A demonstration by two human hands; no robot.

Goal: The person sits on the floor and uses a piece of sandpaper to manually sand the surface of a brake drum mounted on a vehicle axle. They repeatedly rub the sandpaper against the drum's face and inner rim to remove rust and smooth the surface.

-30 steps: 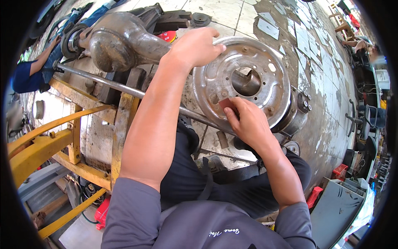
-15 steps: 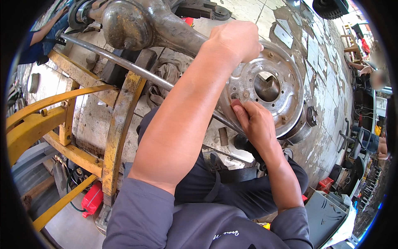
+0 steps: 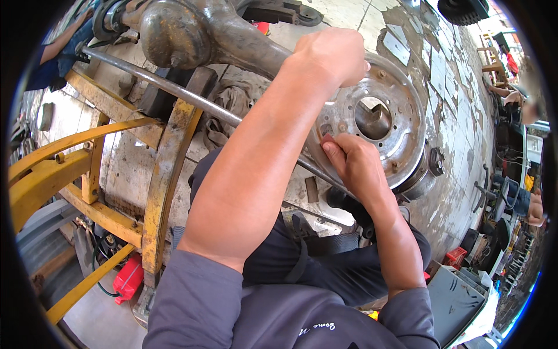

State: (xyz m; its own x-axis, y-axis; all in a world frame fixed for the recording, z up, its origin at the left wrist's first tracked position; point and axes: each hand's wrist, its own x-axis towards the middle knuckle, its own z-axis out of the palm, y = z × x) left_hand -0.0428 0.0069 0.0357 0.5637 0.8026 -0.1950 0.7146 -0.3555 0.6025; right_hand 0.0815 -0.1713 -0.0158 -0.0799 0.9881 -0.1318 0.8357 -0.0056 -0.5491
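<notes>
A round bare-metal brake backing plate (image 3: 407, 107) with a central hole sits on the end of a heavy axle housing (image 3: 244, 43). My right hand (image 3: 357, 161) pinches a small reddish-brown piece of sandpaper (image 3: 326, 139) between thumb and fingers, pressed on the plate's near-left face. Stretched across the view, my left arm ends at the plate's far-left edge. There my left hand (image 3: 331, 52) is curled closed, its back toward me; what its fingers hold is hidden.
A yellow metal frame (image 3: 157, 192) stands at left, with a long steel rod (image 3: 168, 87) crossing above it. A red container (image 3: 128, 279) lies beneath. Another person's arm (image 3: 61, 46) shows at far left. A grey metal box (image 3: 456, 299) stands at lower right.
My right hand has slid slightly left and away from me along the plate with the sandpaper. My left hand stays nearly in place.
</notes>
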